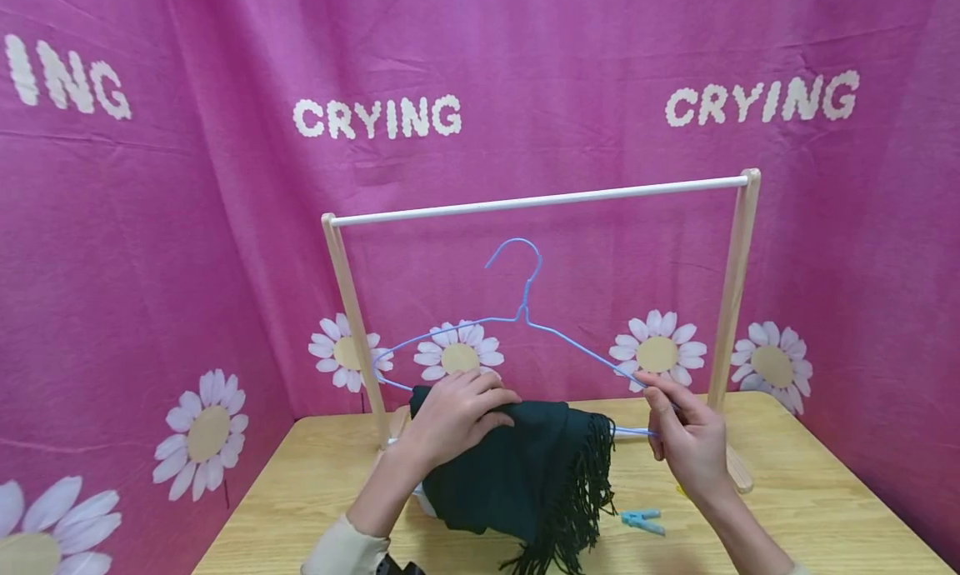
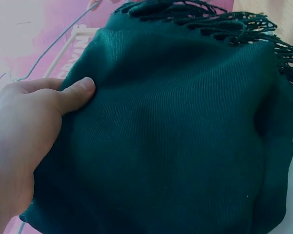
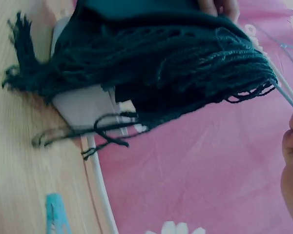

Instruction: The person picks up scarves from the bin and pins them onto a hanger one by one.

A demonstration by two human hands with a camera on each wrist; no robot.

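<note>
A dark green fringed scarf [image 1: 498, 475] hangs folded over the bottom bar of a blue wire hanger [image 1: 524, 300]. My left hand [image 1: 461, 417] grips the scarf at its upper left part; in the left wrist view the thumb lies on the front of the cloth and the fingers go behind it. With my right hand [image 1: 690, 442] I hold the hanger's right end, beyond the fringe. The hanger's hook points up, below the rack's rod and apart from it. Dark tassels [image 3: 185, 63] dangle from the scarf's right edge in the right wrist view.
A small rack with a white rod [image 1: 540, 201] and wooden posts [image 1: 735, 292] stands on the wooden table [image 1: 795, 475]. A light blue clothes peg [image 1: 642, 521] lies right of the scarf. Something white [image 3: 83, 107] is partly hidden beneath the scarf. Pink curtains [image 1: 570, 75] surround the table.
</note>
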